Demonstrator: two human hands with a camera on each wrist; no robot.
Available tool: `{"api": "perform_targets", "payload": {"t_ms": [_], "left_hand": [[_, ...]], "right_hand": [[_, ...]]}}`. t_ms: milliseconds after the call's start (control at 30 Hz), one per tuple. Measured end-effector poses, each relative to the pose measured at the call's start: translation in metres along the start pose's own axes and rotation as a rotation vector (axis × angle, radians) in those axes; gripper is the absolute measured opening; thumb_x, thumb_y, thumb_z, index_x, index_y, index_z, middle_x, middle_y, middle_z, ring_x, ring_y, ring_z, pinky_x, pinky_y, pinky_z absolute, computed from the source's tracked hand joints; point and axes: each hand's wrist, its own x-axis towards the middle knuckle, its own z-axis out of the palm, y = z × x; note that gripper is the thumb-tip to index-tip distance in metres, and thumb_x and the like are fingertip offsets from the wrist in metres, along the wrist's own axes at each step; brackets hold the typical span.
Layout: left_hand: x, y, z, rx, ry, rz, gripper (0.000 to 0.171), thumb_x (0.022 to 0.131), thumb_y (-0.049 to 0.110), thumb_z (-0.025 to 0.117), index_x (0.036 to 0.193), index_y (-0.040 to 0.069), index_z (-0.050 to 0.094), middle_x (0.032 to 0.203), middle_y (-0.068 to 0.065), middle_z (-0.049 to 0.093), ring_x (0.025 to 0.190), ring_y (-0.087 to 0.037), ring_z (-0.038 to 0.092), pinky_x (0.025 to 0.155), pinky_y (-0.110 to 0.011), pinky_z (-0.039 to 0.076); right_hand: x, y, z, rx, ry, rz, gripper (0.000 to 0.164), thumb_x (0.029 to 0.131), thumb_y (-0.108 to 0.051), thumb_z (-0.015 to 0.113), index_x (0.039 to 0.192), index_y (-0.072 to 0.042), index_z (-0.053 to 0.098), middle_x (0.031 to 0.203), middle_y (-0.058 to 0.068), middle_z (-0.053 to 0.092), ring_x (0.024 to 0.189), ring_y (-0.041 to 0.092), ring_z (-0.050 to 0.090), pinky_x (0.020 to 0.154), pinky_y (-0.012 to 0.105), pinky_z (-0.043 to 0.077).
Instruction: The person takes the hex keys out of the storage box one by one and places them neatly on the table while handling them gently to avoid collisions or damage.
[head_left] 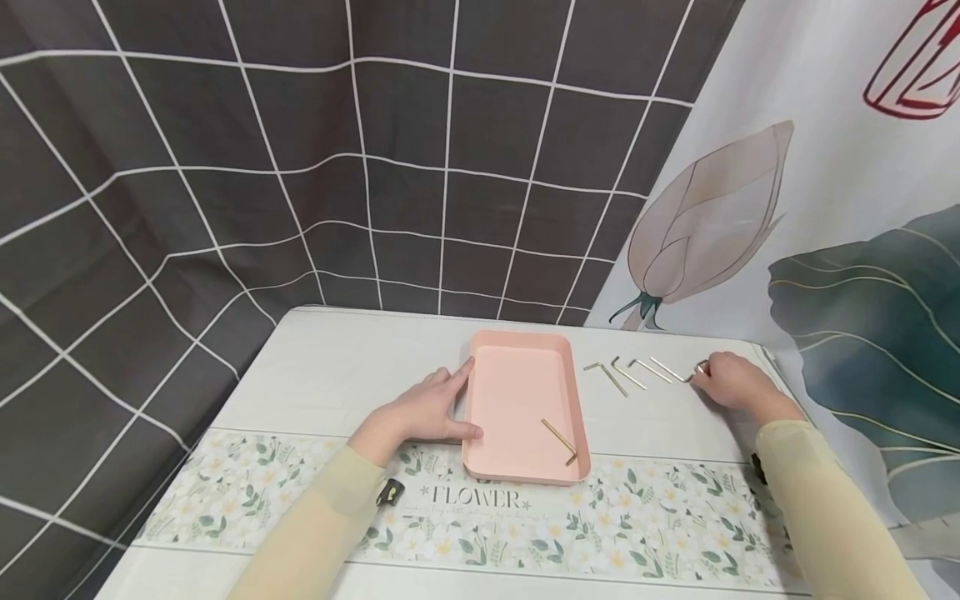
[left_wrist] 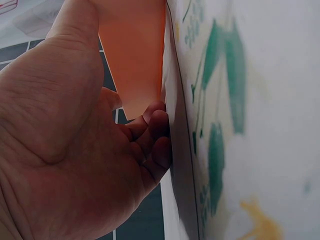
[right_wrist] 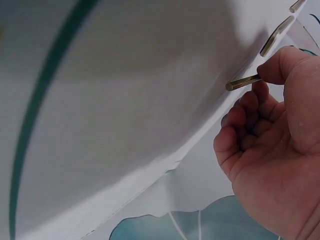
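Observation:
A shallow pink tray (head_left: 517,392) lies on the table, and one brass-coloured hex key (head_left: 558,440) rests inside near its lower right corner. My left hand (head_left: 429,408) holds the tray's left side, thumb over the rim and fingers along the outer wall. In the left wrist view the tray (left_wrist: 135,55) appears as an orange wall beside the curled fingertips. At the table's right, my right hand (head_left: 733,383) pinches a bent hex key (right_wrist: 244,82) between thumb and forefinger; its other fingers are curled. Three more hex keys (head_left: 609,379) lie in a row between tray and right hand.
The white tablecloth (head_left: 360,354) carries a floral band with the word FLOWER. A dark curtain (head_left: 397,192) with white grid lines hangs behind and to the left. At the right hangs a white curtain (head_left: 825,250) with leaf and bud prints, close to the right hand.

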Motion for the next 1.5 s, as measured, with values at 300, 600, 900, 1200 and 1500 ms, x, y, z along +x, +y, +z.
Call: {"api": "perform_targets", "payload": {"t_ms": [300,600,900,1200,1500], "left_hand": [[0.0,0.0,-0.001,-0.01,-0.002,-0.003,0.13,0.088,0.068,0.084,0.18,0.011,0.011,0.11,-0.005,0.053,0.097,-0.019,0.049,0.088,-0.04,0.051],[0.0,-0.001,0.0,-0.006,-0.001,0.0,0.13,0.089,0.068,0.084,0.18,0.01,0.011,0.113,-0.006,0.055,0.099,-0.019,0.05,0.092,-0.041,0.052],[0.0,0.001,-0.002,0.002,-0.003,-0.002,0.13,0.089,0.067,0.084,0.18,0.01,0.012,0.115,-0.007,0.056,0.1,-0.019,0.05,0.093,-0.042,0.052],[0.0,0.001,-0.002,0.001,-0.006,-0.008,0.129,0.089,0.066,0.084,0.18,0.01,0.011,0.115,-0.007,0.056,0.1,-0.019,0.05,0.093,-0.042,0.052],[0.001,0.0,-0.001,0.004,-0.004,-0.008,0.13,0.089,0.068,0.084,0.18,0.011,0.011,0.115,-0.007,0.056,0.1,-0.019,0.051,0.093,-0.042,0.052]], "right_hand": [[0.006,-0.002,-0.003,-0.013,-0.017,0.035,0.026,0.107,-0.017,0.058,0.094,0.005,0.061,0.088,0.019,0.06,0.081,0.034,0.058,0.075,0.052,0.052],[0.009,-0.005,-0.005,0.001,-0.022,0.035,0.026,0.106,-0.014,0.058,0.097,0.009,0.063,0.089,0.021,0.063,0.081,0.034,0.06,0.077,0.054,0.054],[0.01,-0.006,-0.003,0.012,-0.015,0.029,0.026,0.107,-0.015,0.057,0.095,0.007,0.061,0.085,0.017,0.06,0.078,0.033,0.059,0.074,0.052,0.053],[0.012,-0.006,-0.002,0.02,-0.025,0.032,0.026,0.108,-0.014,0.058,0.099,0.01,0.062,0.087,0.019,0.061,0.08,0.033,0.06,0.077,0.052,0.054],[0.013,-0.003,-0.001,0.02,-0.028,0.037,0.026,0.107,-0.014,0.056,0.098,0.009,0.06,0.087,0.019,0.062,0.079,0.033,0.06,0.075,0.051,0.053]]}}
